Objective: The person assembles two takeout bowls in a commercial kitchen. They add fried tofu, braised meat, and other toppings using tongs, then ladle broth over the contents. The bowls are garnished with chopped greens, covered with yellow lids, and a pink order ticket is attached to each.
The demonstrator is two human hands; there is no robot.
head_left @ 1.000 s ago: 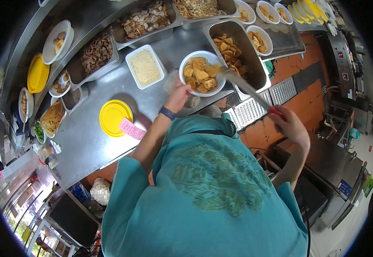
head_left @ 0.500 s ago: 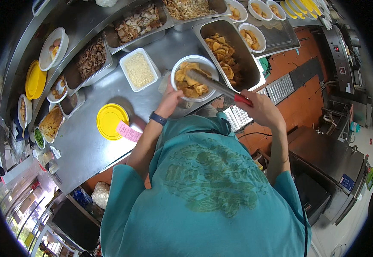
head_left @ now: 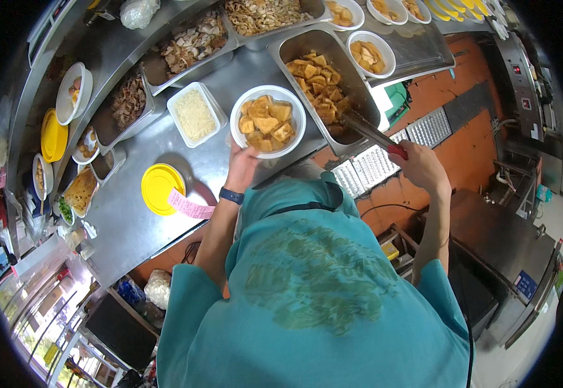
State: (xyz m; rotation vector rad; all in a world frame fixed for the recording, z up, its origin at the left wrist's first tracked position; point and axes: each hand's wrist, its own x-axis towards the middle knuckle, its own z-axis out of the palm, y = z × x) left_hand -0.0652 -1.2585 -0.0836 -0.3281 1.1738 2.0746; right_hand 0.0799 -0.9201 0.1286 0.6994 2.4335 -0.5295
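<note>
A round white bowl of brown, sauce-coated chunks is in my left hand, whose fingers grip its near side. My right hand is closed round the red handle of metal tongs. The tips of the tongs reach into a deep steel pan at the bowl's right, among the same kind of chunks. Left of the bowl stands a white tub of pale shredded food. A yellow-lidded container with a pink paper slip sits nearer to me.
Steel pans of sliced meat and chopped pieces line the counter's far side. Several filled white bowls stand beyond the deep pan. White bowls and a yellow lid rest on the left shelf. Orange floor shows at right.
The tongs have moved from over the bowl rightward into the deep pan. My right hand has shifted right, and the bowl a little left. The bowl's chunks now show uncovered.
</note>
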